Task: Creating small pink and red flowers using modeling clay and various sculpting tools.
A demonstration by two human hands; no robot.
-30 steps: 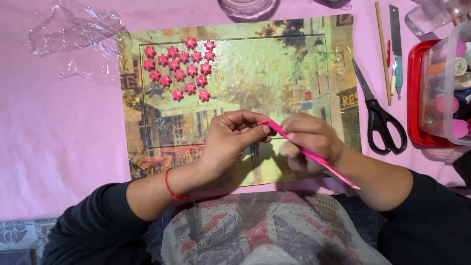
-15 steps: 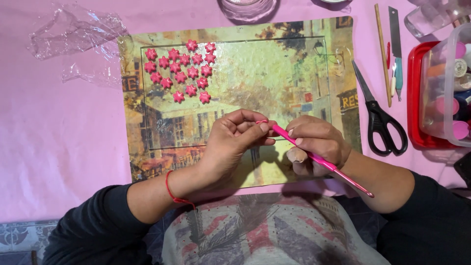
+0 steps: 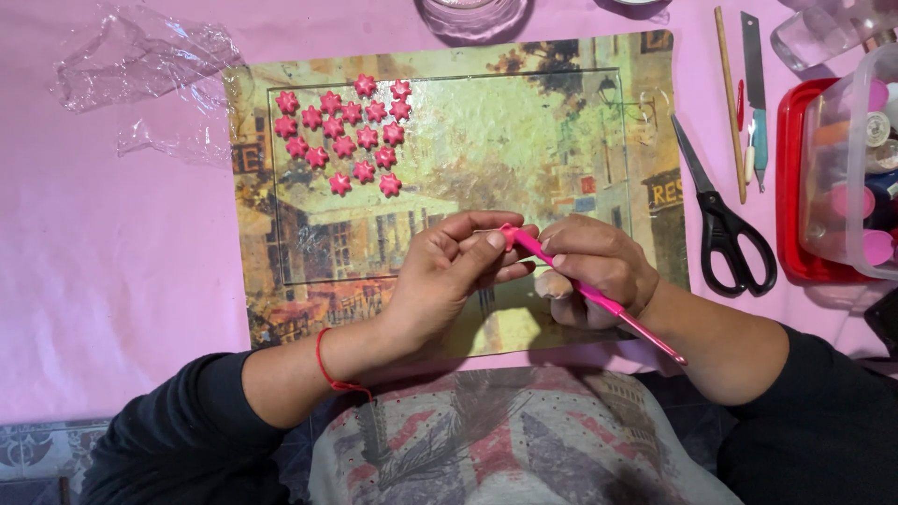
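My right hand grips a thin pink tool like a pen, its shaft running down to the right past my wrist. My left hand pinches something small and pink at the tool's tip; the piece is mostly hidden by my fingertips. Both hands hover over a picture placemat with a clear sheet on it. Several pink star-shaped pieces lie in rows on the sheet's upper left.
Black-handled scissors lie right of the mat. A wooden stick and a small blade tool lie beyond them. A red tray with a clear box of supplies stands far right. Crumpled clear plastic lies upper left. A glass jar stands at the top.
The hands have stayed over the same spot on the mat. The pink tool has tilted slightly and its tip sits closer into my left fingertips.
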